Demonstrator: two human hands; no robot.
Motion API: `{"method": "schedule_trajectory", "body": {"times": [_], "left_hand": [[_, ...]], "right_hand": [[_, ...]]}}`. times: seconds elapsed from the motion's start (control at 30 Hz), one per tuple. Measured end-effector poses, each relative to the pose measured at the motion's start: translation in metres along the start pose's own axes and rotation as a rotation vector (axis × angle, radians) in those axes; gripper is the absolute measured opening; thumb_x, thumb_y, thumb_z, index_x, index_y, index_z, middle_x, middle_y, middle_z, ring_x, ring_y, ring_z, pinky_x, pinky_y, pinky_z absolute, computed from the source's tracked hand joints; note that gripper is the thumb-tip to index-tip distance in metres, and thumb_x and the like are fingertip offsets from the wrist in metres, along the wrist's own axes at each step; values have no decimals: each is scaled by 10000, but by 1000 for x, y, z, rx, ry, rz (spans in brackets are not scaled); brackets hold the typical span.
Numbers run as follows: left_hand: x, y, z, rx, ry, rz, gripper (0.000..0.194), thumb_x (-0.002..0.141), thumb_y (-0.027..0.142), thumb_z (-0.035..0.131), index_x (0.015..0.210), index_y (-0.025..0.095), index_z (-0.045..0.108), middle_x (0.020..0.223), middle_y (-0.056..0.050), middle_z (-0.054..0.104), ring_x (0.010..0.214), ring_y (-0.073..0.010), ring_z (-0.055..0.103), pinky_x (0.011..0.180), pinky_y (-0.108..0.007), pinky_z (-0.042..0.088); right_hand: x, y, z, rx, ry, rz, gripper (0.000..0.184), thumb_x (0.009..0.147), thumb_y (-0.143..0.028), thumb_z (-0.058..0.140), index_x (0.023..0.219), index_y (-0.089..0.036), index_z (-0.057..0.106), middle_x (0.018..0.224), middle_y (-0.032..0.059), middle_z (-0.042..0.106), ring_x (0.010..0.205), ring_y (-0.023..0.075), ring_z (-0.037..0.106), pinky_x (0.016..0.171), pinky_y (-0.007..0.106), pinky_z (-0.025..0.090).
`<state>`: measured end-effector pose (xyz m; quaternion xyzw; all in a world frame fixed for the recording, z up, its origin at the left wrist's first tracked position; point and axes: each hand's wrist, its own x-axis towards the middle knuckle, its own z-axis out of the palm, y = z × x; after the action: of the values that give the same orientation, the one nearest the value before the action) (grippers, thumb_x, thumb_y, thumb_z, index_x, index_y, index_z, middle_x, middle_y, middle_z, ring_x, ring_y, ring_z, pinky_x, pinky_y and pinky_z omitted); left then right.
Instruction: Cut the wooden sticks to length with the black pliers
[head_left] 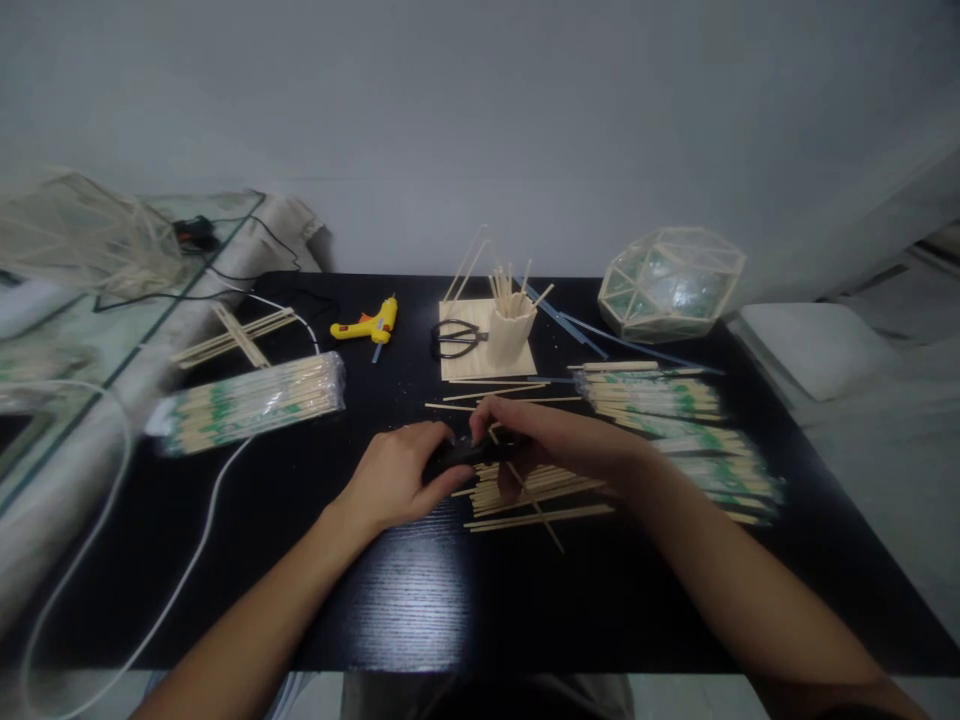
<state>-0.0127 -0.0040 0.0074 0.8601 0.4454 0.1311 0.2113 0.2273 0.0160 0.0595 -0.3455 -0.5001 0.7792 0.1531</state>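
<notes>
In the middle of the head view, my left hand (pixel 401 470) is closed around a small black tool (pixel 454 455), its exact kind hidden by my fingers. My right hand (pixel 544 435) meets it from the other side, fingers bent at the tool's far end. A thin wooden stick (pixel 538 508) slants down from my right fingers, its upper end close to the tool. Below and behind that hand lies a bunch of loose wooden sticks (pixel 491 500) on the black table (pixel 405 600). A few more single sticks (pixel 499 392) lie just beyond my hands.
A wooden base (pixel 454 365) carries a cup of sticks (pixel 510 335) and black scissors (pixel 454 340). Left are a yellow glue gun (pixel 371 325) and a bagged stick pack (pixel 255 400); right, opened stick packs (pixel 660 395) and a faceted stick frame (pixel 671 280). A white cable (pixel 206 530) loops left.
</notes>
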Motion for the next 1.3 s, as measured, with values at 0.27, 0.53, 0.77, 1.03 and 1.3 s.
{"method": "schedule_trajectory", "body": {"times": [0.27,0.53,0.77,1.03,1.3], "left_hand": [[0,-7,0,-85,21,46,409,962,516,469,1127,176,627,1038,-116,714,933,-272,690,826,-415,539],[1,-6,0,-93,16,56,397,959,488,486,1170,187,637,1051,-110,721,963,-268,690,857,-410,542],[0,-8,2,-92,36,76,385,956,481,510,1178,198,648,1059,-100,734,954,-254,699,837,-386,546],[3,-9,4,81,95,74,333,823,114,596,1139,207,649,1063,-80,728,998,-271,645,926,-438,509],[1,-3,2,-11,50,-2,563,757,9,514,1264,244,585,1211,-73,652,1081,-245,655,933,-389,557]], "right_hand": [[7,6,-1,255,-166,-7,315,1011,-515,485,991,-207,548,656,-51,485,558,109,454,605,255,455],[13,8,6,272,-69,33,243,916,-394,540,774,-208,476,578,-91,288,489,81,225,460,195,242],[11,5,13,259,-18,27,238,884,-376,520,731,-213,437,558,-102,256,471,73,168,444,198,158],[13,9,17,222,45,-30,230,905,-356,498,735,-209,444,574,-85,301,476,78,236,454,209,188],[10,5,23,130,138,-27,229,923,-361,506,763,-199,486,623,-62,349,505,81,311,464,201,231]]}}
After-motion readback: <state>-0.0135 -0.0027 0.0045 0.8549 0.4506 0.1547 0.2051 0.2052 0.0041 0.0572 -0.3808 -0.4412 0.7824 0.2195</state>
